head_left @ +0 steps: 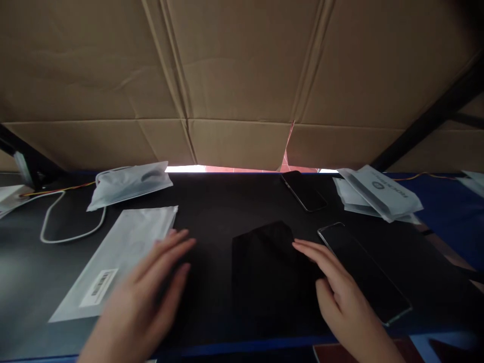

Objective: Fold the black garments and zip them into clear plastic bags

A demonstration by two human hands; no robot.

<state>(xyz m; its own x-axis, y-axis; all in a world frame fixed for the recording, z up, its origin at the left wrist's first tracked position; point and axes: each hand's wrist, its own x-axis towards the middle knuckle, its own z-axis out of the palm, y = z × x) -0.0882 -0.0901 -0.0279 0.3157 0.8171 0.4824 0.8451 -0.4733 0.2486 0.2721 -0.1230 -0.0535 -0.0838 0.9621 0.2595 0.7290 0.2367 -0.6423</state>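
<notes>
The fingers (170,253) of the left hand (141,292) are spread and a little blurred, with the thumb apart, and they grip nothing visible; this hand is over the right side of a labelled pouch (126,242) – whether it touches, I cannot tell. The right hand (340,290) is also open, its fingertips at the right edge of a black sheet (260,277), which lies between the two hands on the dark table (212,201). Just beyond this hand lies a large phone (363,264), partly covered by it, and farther back a smaller phone (304,191). At the back right some white pouches (381,191) overlap, the upper one with printed letters. At the back left, another pouch (128,185) rests across a white cable (47,222); a darker patch shows through its film – what it is, I cannot tell. The labelled pouch is frosted and looks flat, with a barcode label (99,287) near its lower end; its content is not clear. Behind everything stands a cardboard wall (242,65), which closes most of the far side.
</notes>
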